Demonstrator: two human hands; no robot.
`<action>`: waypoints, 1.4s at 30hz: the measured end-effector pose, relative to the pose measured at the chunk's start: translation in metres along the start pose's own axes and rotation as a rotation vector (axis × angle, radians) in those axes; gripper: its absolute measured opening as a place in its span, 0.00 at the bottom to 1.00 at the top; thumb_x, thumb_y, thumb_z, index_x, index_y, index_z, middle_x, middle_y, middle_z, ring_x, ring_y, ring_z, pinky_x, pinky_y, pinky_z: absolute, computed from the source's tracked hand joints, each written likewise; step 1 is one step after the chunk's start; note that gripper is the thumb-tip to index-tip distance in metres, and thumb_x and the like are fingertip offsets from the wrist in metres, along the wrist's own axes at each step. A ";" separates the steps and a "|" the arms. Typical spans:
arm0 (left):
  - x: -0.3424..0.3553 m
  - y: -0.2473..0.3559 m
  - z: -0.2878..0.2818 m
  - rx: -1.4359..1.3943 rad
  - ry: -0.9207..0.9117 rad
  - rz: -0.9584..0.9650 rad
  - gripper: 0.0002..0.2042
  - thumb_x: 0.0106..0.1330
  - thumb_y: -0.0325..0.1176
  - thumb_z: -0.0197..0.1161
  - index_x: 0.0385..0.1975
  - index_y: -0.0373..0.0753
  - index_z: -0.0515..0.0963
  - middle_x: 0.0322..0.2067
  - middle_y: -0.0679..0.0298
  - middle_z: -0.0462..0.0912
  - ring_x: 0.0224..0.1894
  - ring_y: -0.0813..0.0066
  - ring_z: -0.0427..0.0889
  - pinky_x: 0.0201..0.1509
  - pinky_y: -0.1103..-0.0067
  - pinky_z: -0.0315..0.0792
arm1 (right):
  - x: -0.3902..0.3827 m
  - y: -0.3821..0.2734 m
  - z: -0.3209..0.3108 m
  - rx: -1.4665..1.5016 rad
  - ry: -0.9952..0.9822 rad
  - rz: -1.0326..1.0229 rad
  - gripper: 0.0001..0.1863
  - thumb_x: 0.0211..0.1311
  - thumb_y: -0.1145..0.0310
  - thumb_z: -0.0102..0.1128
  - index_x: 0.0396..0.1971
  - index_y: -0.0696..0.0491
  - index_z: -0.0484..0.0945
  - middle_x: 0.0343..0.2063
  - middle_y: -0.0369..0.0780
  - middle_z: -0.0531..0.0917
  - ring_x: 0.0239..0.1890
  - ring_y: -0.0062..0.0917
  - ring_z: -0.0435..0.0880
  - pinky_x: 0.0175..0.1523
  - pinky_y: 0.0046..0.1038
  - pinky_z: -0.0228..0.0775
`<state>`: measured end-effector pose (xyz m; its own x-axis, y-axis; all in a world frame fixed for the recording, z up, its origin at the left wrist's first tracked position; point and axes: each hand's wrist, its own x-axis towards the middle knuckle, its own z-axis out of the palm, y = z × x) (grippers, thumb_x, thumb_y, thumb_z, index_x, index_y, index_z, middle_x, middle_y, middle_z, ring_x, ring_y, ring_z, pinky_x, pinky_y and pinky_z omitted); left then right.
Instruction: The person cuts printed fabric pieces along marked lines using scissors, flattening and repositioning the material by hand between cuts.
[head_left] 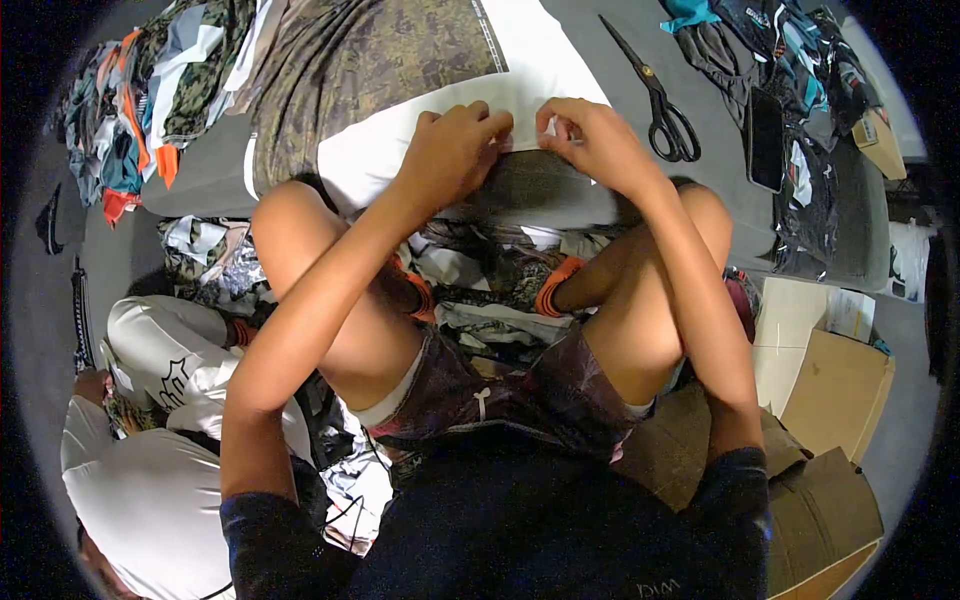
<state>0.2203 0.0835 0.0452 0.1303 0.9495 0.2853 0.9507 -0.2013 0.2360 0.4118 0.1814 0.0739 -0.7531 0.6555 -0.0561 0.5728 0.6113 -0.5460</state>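
A large piece of camouflage-print fabric (420,60) with a wide white margin lies over the grey-covered work surface and hangs toward my knees. My left hand (455,150) is closed, its fingers pinching at the near edge of the white margin. Just right of it, my right hand (597,145) is curled with thumb and fingers together, a small bit of white showing between them. That bit seems to be the fabric's edge; the fingers partly hide it. Black-handled scissors (655,95) lie apart from my right hand, blades pointing away.
Piled fabric scraps (150,90) sit at the far left, and dark and teal garments (790,50) at the far right. A phone (766,140) lies by the scissors. Open cardboard boxes (835,375) stand at my right. A person in white (150,500) sits close on my left.
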 end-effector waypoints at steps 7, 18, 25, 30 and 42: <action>-0.005 -0.004 0.004 0.085 0.057 0.156 0.07 0.58 0.37 0.61 0.32 0.44 0.75 0.32 0.65 0.76 0.37 0.65 0.76 0.42 0.72 0.66 | -0.004 0.007 0.010 0.023 0.148 -0.237 0.03 0.53 0.75 0.59 0.29 0.55 0.79 0.27 0.36 0.75 0.28 0.27 0.72 0.37 0.26 0.66; 0.001 -0.011 0.009 0.051 0.124 0.111 0.06 0.58 0.36 0.60 0.32 0.44 0.74 0.31 0.65 0.75 0.34 0.66 0.74 0.42 0.72 0.65 | 0.001 0.011 0.008 0.076 0.065 -0.135 0.04 0.53 0.76 0.59 0.30 0.55 0.79 0.28 0.36 0.76 0.28 0.26 0.72 0.36 0.25 0.66; 0.004 -0.012 0.007 -0.044 0.061 0.051 0.06 0.59 0.36 0.60 0.33 0.44 0.74 0.32 0.66 0.75 0.34 0.65 0.74 0.42 0.72 0.65 | 0.003 0.012 0.008 0.068 0.109 -0.136 0.04 0.54 0.75 0.60 0.31 0.55 0.79 0.30 0.36 0.76 0.28 0.26 0.73 0.35 0.25 0.66; 0.002 -0.012 0.007 0.125 0.081 0.170 0.06 0.59 0.35 0.60 0.33 0.43 0.74 0.33 0.66 0.76 0.34 0.65 0.74 0.43 0.72 0.65 | 0.001 0.019 0.014 0.050 0.196 -0.301 0.05 0.55 0.74 0.60 0.32 0.55 0.79 0.30 0.36 0.76 0.28 0.26 0.73 0.35 0.26 0.66; 0.002 -0.014 0.009 0.160 0.164 0.105 0.05 0.59 0.37 0.60 0.30 0.44 0.76 0.32 0.67 0.76 0.35 0.66 0.73 0.45 0.72 0.64 | 0.005 0.021 0.011 -0.002 0.206 -0.283 0.06 0.56 0.75 0.59 0.34 0.55 0.79 0.28 0.37 0.77 0.26 0.28 0.72 0.34 0.27 0.66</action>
<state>0.2093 0.0905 0.0341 0.1955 0.8713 0.4502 0.9685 -0.2437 0.0509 0.4170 0.1926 0.0532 -0.8014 0.5353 0.2669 0.3513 0.7824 -0.5143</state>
